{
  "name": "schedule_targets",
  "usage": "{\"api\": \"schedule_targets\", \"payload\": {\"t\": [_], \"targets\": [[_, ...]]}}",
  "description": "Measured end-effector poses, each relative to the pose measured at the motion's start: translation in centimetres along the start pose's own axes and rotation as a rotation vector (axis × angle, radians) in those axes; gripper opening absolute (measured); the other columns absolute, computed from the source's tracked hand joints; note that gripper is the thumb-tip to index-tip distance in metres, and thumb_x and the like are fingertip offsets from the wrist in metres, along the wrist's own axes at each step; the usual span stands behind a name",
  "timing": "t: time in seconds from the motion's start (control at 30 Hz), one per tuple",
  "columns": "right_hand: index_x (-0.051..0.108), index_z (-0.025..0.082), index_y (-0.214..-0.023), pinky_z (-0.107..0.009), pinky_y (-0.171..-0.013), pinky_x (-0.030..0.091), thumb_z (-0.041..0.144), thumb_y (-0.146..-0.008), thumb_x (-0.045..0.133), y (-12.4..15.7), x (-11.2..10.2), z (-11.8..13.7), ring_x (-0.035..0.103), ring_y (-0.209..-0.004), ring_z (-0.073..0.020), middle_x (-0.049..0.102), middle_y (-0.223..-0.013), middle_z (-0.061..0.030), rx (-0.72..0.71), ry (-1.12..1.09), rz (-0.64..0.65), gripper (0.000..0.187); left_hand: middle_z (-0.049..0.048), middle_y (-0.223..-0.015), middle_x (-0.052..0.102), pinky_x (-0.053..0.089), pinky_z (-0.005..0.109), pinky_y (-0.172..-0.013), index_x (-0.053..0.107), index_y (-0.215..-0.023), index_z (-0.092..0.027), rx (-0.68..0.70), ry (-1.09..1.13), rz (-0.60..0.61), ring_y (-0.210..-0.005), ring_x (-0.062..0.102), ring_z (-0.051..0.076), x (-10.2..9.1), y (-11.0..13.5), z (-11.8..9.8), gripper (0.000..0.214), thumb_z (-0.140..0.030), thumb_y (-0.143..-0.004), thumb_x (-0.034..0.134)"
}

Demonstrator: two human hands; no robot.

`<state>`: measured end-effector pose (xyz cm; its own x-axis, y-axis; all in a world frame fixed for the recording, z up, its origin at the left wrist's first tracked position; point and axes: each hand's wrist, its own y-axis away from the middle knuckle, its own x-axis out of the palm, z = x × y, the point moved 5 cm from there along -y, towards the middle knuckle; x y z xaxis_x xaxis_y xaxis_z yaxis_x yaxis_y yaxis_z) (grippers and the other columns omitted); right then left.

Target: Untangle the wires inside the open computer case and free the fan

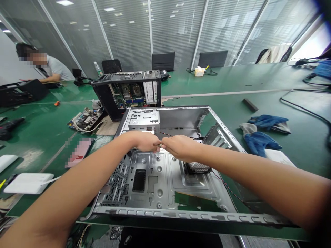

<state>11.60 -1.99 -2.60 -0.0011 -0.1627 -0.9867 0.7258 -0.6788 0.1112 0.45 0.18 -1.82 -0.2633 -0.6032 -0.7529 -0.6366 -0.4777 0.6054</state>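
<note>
An open computer case point(151, 165) lies on its side in front of me, its bare metal floor showing. Over its middle my left hand point(146, 141) and my right hand point(179, 146) meet fingertip to fingertip. Both are closed in a pinch around something small and thin between them, too small to name. Below my right wrist a finned heat sink point(198, 167) rests in the case, partly hidden by my arm. Near the front rim lies a green memory stick point(196, 200). A thin dark-and-red cable runs behind my right hand.
Behind the case stands a second computer tower point(126, 77) with its board exposed. To the left are a loose circuit board point(88, 119), a white power adapter point(29, 183) and a power drill point(10, 127). Blue gloves point(261, 137) lie right. A person point(58, 67) sits far left.
</note>
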Motion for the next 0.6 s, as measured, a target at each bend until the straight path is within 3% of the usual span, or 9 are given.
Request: {"api": "schedule_targets", "payload": {"t": [0.6], "targets": [[0.055,0.018,-0.096,-0.029,-0.054,0.021,0.036,-0.099,0.023,0.30,-0.42,0.12,0.052,-0.063,-0.0165,0.064,-0.079,-0.0073,-0.008,-0.061,0.023,0.037,0.0069,-0.092,0.067,0.040,0.028,-0.065,0.064,-0.097,-0.018,0.004,-0.040,-0.010,-0.075,0.055,0.018,-0.41,0.60,-0.47,0.027,-0.031,-0.084,0.045]]}}
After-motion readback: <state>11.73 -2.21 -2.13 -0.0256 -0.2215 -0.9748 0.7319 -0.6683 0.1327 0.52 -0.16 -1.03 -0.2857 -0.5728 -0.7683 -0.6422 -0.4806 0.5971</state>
